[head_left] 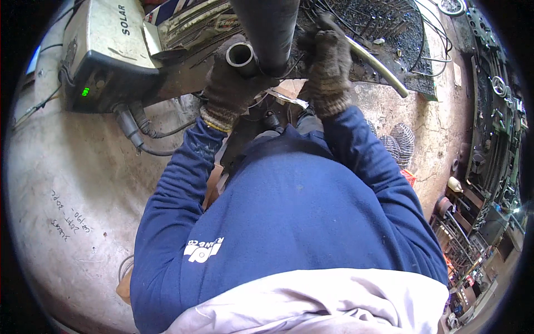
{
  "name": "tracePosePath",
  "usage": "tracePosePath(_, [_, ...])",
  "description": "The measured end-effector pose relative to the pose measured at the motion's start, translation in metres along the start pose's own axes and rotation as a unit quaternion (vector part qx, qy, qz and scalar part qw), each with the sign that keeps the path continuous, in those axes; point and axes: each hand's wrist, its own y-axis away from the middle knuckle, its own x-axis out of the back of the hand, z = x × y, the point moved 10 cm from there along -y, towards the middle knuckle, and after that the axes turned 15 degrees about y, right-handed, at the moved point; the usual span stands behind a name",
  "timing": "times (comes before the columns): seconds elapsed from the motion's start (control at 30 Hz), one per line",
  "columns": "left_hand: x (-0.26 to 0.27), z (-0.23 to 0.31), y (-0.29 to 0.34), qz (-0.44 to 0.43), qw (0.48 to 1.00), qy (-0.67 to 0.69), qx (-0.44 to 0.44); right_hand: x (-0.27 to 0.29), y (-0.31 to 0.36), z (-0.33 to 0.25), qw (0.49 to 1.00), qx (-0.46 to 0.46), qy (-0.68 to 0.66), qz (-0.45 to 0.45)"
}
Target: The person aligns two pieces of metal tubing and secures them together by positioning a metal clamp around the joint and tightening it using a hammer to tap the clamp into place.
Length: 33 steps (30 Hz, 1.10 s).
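Both my hands wear dark, dirty knit gloves. My left hand (227, 83) is wrapped round a short metal tube (241, 54), whose open round end faces up. Right beside the tube, a thick dark cylindrical post (269, 33) comes down from the top of the view and hides part of the bench. On the post's other side my right hand (329, 69) is closed above the dark workbench (194, 78). Whatever its fingers hold, if anything, is hidden. A pale rod or pipe (378, 67) lies slanting to the right of that hand.
A white and black welding machine (105, 61) with a lit display stands at left, a thick cable (130, 125) plugged into it. Grimy debris and thin cables cover the bench's far right. Wire coils (401, 139) lie on the floor. Tools and metal parts line the right side.
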Motion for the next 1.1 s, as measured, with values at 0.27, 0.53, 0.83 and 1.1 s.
tracePosePath(0.27, [-0.002, -0.004, 0.003, 0.009, 0.991, 0.05, 0.121, -0.048, -0.018, -0.006, 0.997, -0.027, -0.052, -0.047])
tracePosePath(0.53, [-0.016, -0.009, 0.014, 0.025, 0.986, -0.155, -0.06, -0.046, -0.019, -0.03, 0.994, -0.027, 0.002, -0.105])
tracePosePath(0.83, [-0.016, -0.014, 0.017, 0.03, 0.98, -0.189, -0.043, -0.057, -0.031, -0.038, 0.986, 0.036, 0.104, -0.124])
tracePosePath(1.1, [0.002, 0.004, 0.003, 0.062, 0.993, 0.081, 0.065, -0.013, -0.021, -0.07, 0.963, 0.136, 0.213, -0.093])
